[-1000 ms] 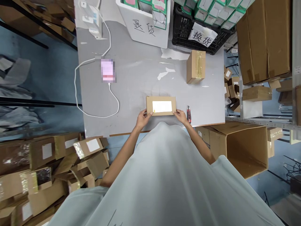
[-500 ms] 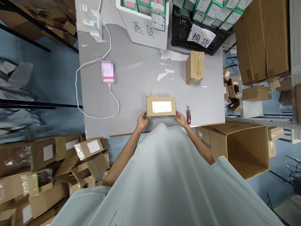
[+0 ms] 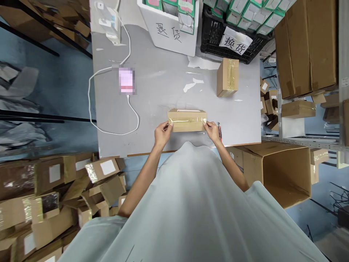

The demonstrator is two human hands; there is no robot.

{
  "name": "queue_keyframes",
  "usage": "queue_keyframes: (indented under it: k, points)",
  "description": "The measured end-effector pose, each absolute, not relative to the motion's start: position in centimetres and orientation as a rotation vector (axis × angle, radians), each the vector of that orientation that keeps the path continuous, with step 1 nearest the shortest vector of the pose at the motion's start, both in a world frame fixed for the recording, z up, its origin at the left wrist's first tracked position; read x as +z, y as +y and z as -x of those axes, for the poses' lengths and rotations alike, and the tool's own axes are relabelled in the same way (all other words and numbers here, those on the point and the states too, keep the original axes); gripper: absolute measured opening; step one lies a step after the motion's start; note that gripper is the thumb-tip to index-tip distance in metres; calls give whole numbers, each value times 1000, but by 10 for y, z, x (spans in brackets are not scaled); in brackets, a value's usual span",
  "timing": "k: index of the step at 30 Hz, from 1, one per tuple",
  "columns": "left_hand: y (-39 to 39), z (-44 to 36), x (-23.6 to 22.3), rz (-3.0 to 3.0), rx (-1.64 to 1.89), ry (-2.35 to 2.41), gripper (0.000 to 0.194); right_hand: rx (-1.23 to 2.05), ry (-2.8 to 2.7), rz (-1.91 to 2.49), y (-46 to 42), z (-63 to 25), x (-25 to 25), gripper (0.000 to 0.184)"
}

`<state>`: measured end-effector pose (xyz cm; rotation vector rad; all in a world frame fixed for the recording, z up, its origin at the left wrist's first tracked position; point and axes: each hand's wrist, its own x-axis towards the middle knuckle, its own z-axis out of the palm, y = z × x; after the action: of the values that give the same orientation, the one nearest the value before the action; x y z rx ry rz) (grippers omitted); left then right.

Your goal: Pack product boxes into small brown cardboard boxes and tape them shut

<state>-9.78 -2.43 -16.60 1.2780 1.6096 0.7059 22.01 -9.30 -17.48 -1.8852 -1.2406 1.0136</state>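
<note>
Bright light washed the surface (image 3: 160,85), glinting on a taped box (image 3: 187,125); pixelation masked a device (image 3: 127,80) left of the box.

Matt cardboard box (image 3: 187,127), glossy tape (image 3: 187,119)

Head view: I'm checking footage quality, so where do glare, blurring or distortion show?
In the head view, glare streaks the shiny tape on the held box; in the same view, coarse pixel blocks hide the detail of the pink item; again in the head view, the shirt looks stretched towards the lower edge, likely by a wide lens.
</note>
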Motion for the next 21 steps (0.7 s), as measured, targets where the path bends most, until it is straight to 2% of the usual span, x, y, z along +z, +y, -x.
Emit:
queue_keyframes:
  k: [4, 8, 11, 17, 19, 21]
  points:
    - [-21, 105, -159, -1335, 677, 1706, 55, 986, -1287, 1909, -88, -218, -164, 47]
    - [-23, 106, -169, -1288, 561, 1783, 43, 1043, -1306, 1975, -84, -212, -173, 43]
    - [-24, 105, -177, -1183, 603, 1765, 42, 1056, -1299, 1979, -82, -211, -183, 46]
    - [-31, 111, -190, -1028, 629, 1649, 52, 1166, -1129, 1889, -85, -217, -202, 61]
    - [-37, 113, -197, -961, 610, 1622, 61, 1259, -981, 1873, -90, -219, -209, 67]
    - [-42, 113, -204, -880, 624, 1636, 70, 1301, -879, 1886, -97, -220, -216, 65]
